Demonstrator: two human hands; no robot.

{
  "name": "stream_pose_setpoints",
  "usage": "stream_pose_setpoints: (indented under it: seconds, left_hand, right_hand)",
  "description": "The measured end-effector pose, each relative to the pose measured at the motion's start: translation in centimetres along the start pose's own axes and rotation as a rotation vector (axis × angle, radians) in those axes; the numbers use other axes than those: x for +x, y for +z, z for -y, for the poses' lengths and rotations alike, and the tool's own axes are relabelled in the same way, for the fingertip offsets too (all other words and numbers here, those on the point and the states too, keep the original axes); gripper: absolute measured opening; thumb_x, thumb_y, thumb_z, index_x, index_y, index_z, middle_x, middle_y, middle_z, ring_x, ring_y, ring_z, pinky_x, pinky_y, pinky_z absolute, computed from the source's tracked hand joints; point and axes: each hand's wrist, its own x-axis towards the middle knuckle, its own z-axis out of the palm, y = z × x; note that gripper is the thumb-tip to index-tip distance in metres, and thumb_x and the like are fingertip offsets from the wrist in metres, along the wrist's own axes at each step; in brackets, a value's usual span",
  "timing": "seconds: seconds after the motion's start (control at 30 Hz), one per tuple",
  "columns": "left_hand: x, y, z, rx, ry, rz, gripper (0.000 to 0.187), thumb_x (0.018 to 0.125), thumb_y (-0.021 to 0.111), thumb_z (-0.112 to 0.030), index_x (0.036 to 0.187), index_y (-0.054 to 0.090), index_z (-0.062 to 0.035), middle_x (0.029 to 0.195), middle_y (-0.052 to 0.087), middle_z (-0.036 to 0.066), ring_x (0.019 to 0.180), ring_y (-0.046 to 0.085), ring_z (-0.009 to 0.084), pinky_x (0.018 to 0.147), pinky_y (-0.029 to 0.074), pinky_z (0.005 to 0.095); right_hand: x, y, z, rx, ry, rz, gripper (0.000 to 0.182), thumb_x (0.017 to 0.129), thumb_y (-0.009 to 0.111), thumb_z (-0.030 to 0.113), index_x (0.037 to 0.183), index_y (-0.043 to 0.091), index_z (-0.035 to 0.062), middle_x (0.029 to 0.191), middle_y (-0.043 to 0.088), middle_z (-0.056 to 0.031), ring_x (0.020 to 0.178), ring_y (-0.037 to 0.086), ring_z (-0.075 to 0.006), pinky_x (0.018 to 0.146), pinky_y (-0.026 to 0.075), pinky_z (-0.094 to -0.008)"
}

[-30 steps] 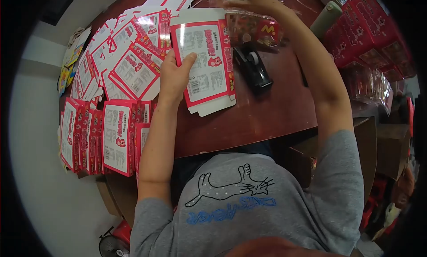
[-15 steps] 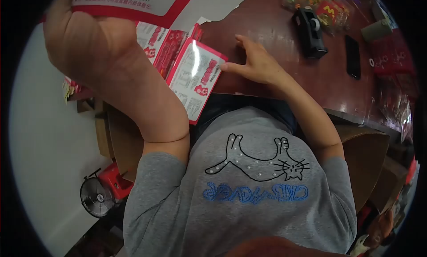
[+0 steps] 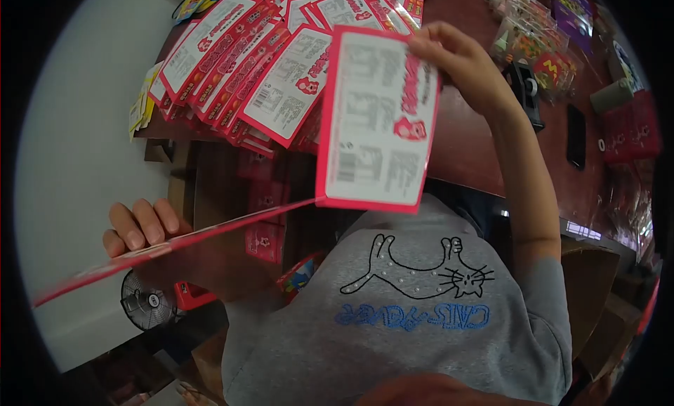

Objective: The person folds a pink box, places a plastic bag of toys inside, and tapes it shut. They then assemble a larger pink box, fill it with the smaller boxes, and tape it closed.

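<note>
My right hand pinches a printed card by its far right corner, thumb on top. The card has a pink-red border, a white face with grey text, a barcode and a small pink figure. At the left, my left hand has its fingers curled over the edge of another red-edged card, seen almost edge-on; the thumb is hidden behind it. This card's right end overlaps the near left corner of the first card in this view. Just left of my right hand's card lies a pile of like cards.
A black tape dispenser, a phone and clear bags of colourful pieces lie on the dark red table. Yellow packets stick out beside the pile. A fan stands low at the left.
My left hand has come down from close to the camera with its card. My right hand has gone from spread fingers beside a card to gripping one. The view has shifted, showing the pile.
</note>
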Motion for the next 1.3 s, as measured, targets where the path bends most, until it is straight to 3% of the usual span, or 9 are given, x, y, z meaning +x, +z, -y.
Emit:
stream_pose_setpoints:
  seconds: [0.2, 0.3, 0.37, 0.43, 0.6, 0.73, 0.9, 1.0, 1.3]
  left_hand:
    - [1.9, 3.7, 2.4, 0.090, -0.035, 0.305, 0.031, 0.104, 0.053, -0.019, 0.132, 0.060, -0.0078, 0.106, 0.057, 0.010, 0.102, 0.063, 0.0285, 0.088, 0.056, 0.0448]
    - [0.1, 4.2, 6.0, 0.216, -0.038, -0.247, 0.030, 0.096, 0.059, -0.006, 0.126, 0.063, 0.0004, 0.120, 0.064, 0.018, 0.107, 0.066, 0.0300, 0.097, 0.053, 0.0436]
    - [0.3, 9.4, 10.3, 0.324, -0.163, -0.410, 0.031, 0.091, 0.065, 0.003, 0.122, 0.064, 0.0043, 0.123, 0.066, 0.017, 0.105, 0.067, 0.0253, 0.098, 0.052, 0.0384]
    - [-0.4, 11.1, 15.1, 0.255, -0.342, -0.276, 0.035, 0.088, 0.068, 0.008, 0.123, 0.063, 0.0045, 0.117, 0.069, 0.014, 0.102, 0.066, 0.0195, 0.096, 0.052, 0.0347]
    - [-1.9, 14.3, 24.3, -0.200, -0.848, -0.156, 0.044, 0.092, 0.073, -0.007, 0.130, 0.057, 0.0049, 0.120, 0.068, 0.016, 0.101, 0.068, 0.0199, 0.090, 0.057, 0.0349]
    - [-1.4, 15.9, 26.2, -0.528, -1.070, 0.060, 0.058, 0.092, 0.073, -0.019, 0.137, 0.049, 0.0075, 0.122, 0.066, 0.020, 0.103, 0.069, 0.0233, 0.090, 0.058, 0.0363]
    - [-1.8, 16.1, 28.7, -0.068, -0.941, 0.041, 0.059, 0.087, 0.081, -0.029, 0.129, 0.055, 0.0032, 0.117, 0.069, 0.017, 0.099, 0.071, 0.0246, 0.085, 0.057, 0.0353]
    - [-2.4, 15.3, 29.0, 0.655, -0.803, 0.219, 0.062, 0.084, 0.083, -0.032, 0.127, 0.054, 0.0021, 0.111, 0.070, 0.018, 0.097, 0.071, 0.0236, 0.082, 0.057, 0.0335]
    - [-10.1, 14.9, 25.4, -0.160, -1.215, 0.102, 0.047, 0.102, 0.062, -0.027, 0.135, 0.049, 0.0041, 0.126, 0.064, 0.014, 0.117, 0.060, 0.0173, 0.102, 0.049, 0.0344]
  right_hand:
    - [9.1, 4.8, -0.4, -0.241, -0.057, -0.117, 0.053, 0.093, 0.069, 0.051, 0.110, 0.063, 0.0014, 0.092, 0.068, -0.0087, 0.082, 0.065, -0.0157, 0.066, 0.052, -0.0309]
    - [9.6, 3.4, -2.9, -0.522, -0.185, -0.176, 0.060, 0.097, 0.058, 0.058, 0.107, 0.066, -0.0006, 0.085, 0.068, -0.0105, 0.083, 0.068, -0.0191, 0.077, 0.055, -0.0353]
    - [4.9, 0.7, -1.6, -0.172, -0.279, -0.235, 0.063, 0.100, 0.051, 0.060, 0.112, 0.064, 0.0007, 0.085, 0.067, -0.0076, 0.084, 0.064, -0.0182, 0.079, 0.053, -0.0381]
    - [-2.1, -0.1, 0.6, 0.403, -0.158, -0.153, 0.055, 0.101, 0.053, 0.055, 0.114, 0.063, 0.0022, 0.084, 0.065, -0.0041, 0.080, 0.061, -0.0135, 0.075, 0.052, -0.0368]
    - [-11.7, -3.5, -2.5, -0.189, 0.018, -0.361, 0.027, 0.096, 0.070, 0.014, 0.117, 0.056, 0.0023, 0.100, 0.070, -0.0041, 0.085, 0.066, -0.0049, 0.071, 0.051, -0.0183]
    - [-14.3, -5.6, -6.0, -0.141, -0.048, -0.352, 0.034, 0.095, 0.071, 0.017, 0.120, 0.056, -0.0006, 0.097, 0.070, -0.0060, 0.084, 0.066, -0.0077, 0.064, 0.051, -0.0198]
    - [-14.4, -6.6, -6.3, 0.291, 0.120, -0.211, 0.034, 0.094, 0.071, 0.011, 0.123, 0.056, 0.0004, 0.108, 0.069, -0.0076, 0.090, 0.066, -0.0106, 0.077, 0.053, -0.0237]
    - [-13.8, -5.3, -6.2, -0.041, 0.004, -0.359, 0.033, 0.094, 0.070, 0.006, 0.123, 0.056, -0.0010, 0.111, 0.069, -0.0078, 0.100, 0.065, -0.0118, 0.088, 0.052, -0.0258]
    - [-12.6, -4.4, -5.6, 0.063, 0.045, -0.521, 0.066, 0.096, 0.069, 0.015, 0.152, 0.036, 0.0098, 0.119, 0.065, -0.0107, 0.104, 0.064, -0.0135, 0.090, 0.053, -0.0280]
